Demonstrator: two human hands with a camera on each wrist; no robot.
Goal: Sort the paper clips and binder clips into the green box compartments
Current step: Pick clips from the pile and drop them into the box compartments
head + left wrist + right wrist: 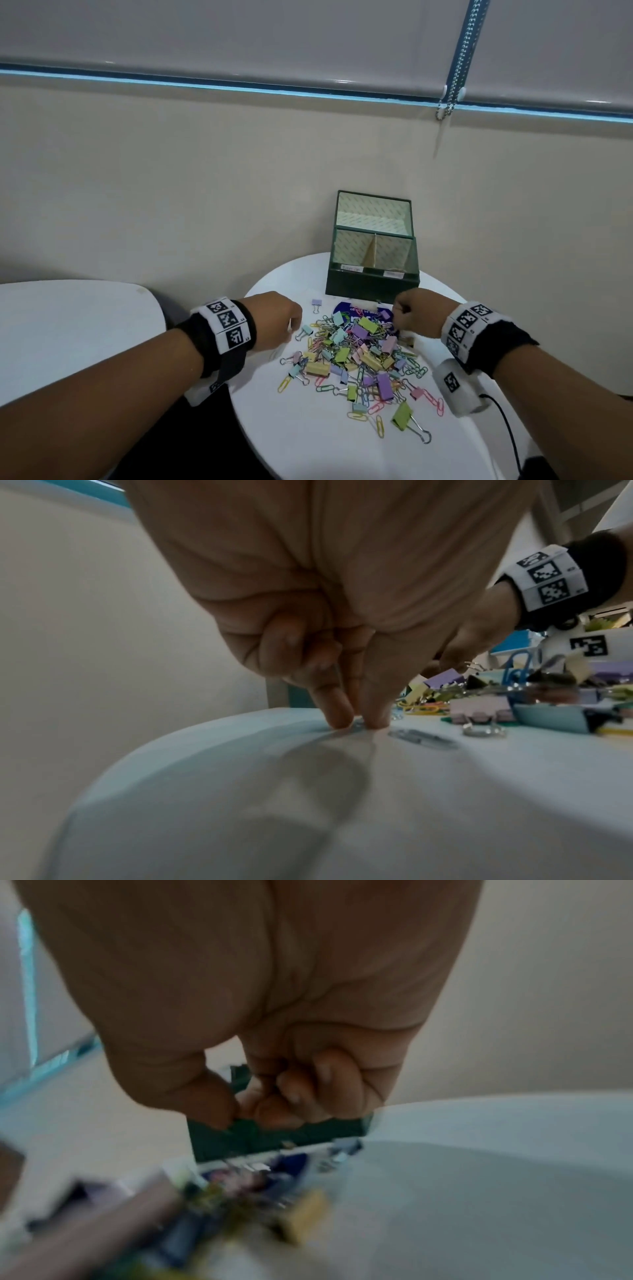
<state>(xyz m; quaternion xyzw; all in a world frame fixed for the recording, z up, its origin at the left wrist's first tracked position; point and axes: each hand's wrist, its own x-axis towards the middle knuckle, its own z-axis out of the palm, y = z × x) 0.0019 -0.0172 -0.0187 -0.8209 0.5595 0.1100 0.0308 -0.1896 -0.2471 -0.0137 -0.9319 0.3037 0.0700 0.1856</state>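
left hand pinching paper clip on table; right hand fisted.

the head view looked forward and down from above the round white table, taking in both forearms, the clip pile and the green box by the wall. the left wrist view sat low, just above the tabletop, looking along the left hand past the fingertips, with the pile off to its right. the right wrist view, blurred, looked along the right hand toward the box. all three shared the table and pile.
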